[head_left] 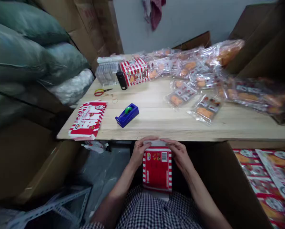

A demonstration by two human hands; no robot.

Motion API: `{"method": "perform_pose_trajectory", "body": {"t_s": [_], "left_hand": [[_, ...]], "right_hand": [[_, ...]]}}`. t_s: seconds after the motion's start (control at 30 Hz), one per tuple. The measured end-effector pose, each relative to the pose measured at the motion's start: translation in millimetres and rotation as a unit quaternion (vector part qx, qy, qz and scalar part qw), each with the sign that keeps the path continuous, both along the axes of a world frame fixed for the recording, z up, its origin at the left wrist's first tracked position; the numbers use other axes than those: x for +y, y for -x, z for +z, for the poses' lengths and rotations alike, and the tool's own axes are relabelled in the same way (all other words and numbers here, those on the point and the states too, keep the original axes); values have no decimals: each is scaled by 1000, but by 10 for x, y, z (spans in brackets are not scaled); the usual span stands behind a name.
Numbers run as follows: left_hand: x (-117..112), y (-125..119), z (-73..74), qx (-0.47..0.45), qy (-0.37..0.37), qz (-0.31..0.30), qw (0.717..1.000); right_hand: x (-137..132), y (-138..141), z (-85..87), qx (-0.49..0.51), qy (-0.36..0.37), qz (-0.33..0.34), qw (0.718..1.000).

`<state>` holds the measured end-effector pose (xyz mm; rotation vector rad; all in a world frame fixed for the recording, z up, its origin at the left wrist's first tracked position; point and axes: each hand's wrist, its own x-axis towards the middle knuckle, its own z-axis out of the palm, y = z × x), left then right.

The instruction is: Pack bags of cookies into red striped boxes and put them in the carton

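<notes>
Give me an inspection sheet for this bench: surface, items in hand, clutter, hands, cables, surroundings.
Surface: pale wooden tabletop
Item in hand: red-and-white striped carton, barcode showing, held before the tabletop's near edge
Clutter: blue tape dispenser, scissors, black cylinder, printed cartons lying flat, clear packets, upright striped box
Hands: left hand and right hand both at the carton's upper end
Cables: nothing clearly seen
Surroundings: green sacks, cardboard boxes

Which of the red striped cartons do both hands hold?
The barcoded carton, its top between left hand and right hand. The upright carton stands at the back of the table; the flat cartons lie at its left.
</notes>
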<state>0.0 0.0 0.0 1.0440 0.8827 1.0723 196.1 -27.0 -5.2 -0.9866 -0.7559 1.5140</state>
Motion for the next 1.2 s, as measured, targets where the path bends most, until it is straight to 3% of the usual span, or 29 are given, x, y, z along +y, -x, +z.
{"method": "perform_pose_trajectory", "body": {"t_s": [0.13, 0.27, 0.4, 0.5, 0.7, 0.87, 1.0, 1.2], "left_hand": [[-91, 108, 28, 71, -63, -52, 994], [-125, 196, 51, 152, -148, -87, 973], [-111, 252, 145, 191, -186, -125, 956], [-54, 263, 246, 213, -156, -162, 951], [117, 238, 413, 266, -88, -216, 935], [177, 193, 526, 278, -125, -235, 923], [193, 161, 548, 319, -166, -241, 901], [236, 108, 478, 305, -130, -212, 920]], "right_hand": [[-113, -123, 20, 2, 5, 30, 1000], [-210, -252, 101, -10, -14, 104, 994], [-200, -270, 117, -98, -47, 106, 988], [-135, -263, 116, -142, -50, 103, 983], [-2, -340, 257, -135, -14, 193, 972], [14, -340, 275, -145, 17, 169, 975], [2, -324, 218, -161, 33, 155, 974], [73, -290, 186, -181, 23, 129, 975]]}}
